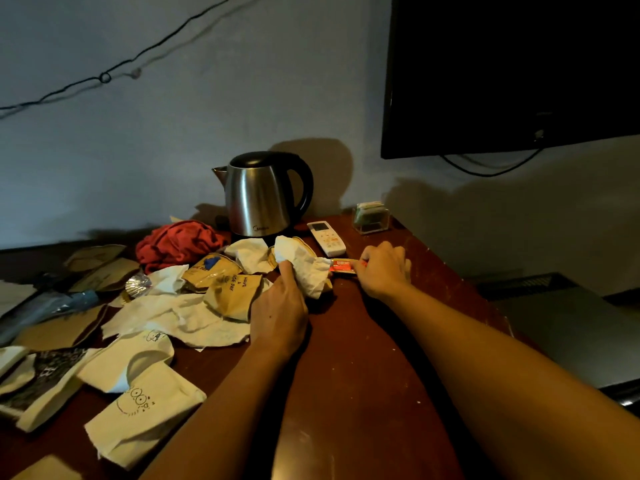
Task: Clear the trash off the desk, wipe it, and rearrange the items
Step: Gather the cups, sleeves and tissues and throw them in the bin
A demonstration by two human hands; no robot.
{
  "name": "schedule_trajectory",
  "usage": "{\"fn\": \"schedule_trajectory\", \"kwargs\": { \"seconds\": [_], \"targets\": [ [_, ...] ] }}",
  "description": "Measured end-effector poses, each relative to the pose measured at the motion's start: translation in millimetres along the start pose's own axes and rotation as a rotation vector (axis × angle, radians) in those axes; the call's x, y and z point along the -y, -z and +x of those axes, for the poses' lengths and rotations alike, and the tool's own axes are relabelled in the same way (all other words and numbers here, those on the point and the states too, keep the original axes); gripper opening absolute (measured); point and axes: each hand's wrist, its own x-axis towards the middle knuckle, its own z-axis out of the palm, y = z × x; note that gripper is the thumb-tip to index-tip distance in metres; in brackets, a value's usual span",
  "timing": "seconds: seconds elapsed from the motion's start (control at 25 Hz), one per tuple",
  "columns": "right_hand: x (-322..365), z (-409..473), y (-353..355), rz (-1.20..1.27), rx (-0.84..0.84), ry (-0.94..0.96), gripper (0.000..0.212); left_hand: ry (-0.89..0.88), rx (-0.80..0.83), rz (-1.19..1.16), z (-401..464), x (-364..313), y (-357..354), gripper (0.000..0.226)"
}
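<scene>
Barely begun: the left hand grips a crumpled napkin, the right hand seemingly pinches a red packet. Paper trash covers the counter, unwiped, kettle unmoved.

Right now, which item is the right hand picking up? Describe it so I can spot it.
Find the steel kettle at the back of the desk; the white remote lies just right of it. At the remote's near end, the right hand pinches a small red sachet, the only red packet among white and brown paper.
</scene>
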Motion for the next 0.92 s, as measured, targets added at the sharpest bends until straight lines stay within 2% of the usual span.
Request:
{"fn": "schedule_trajectory", "kwargs": {
  "seconds": [0.2,0.24,0.36,0.56,0.76,0.92],
  "targets": [
    [1,17,-19,0.036,0.142,0.012,0.031,0.015,-0.008,0.018,5,0,-3,0.031],
    [0,16,-23,0.065,0.144,-0.002,0.032,0.019,-0.011,0.012,6,-1,-3,0.027],
    [-2,12,-21,0.147,0.124,-0.007,0.015,0.028,-0.011,0.017,8,-2,-2,0.020],
    [-12,-1,1,0.371,0.179,-0.017,0.022,0.028,-0.002,0.042,7,-2,-4,0.013],
    [-27,-23,29,0.491,0.213,-0.010,0.020,0.003,-0.046,0.081,3,-3,1,0.021],
    [-35,-37,59,0.635,0.320,-0.044,0.041,0.032,-0.091,-0.062,-7,-19,14,0.012]
  ]
}}
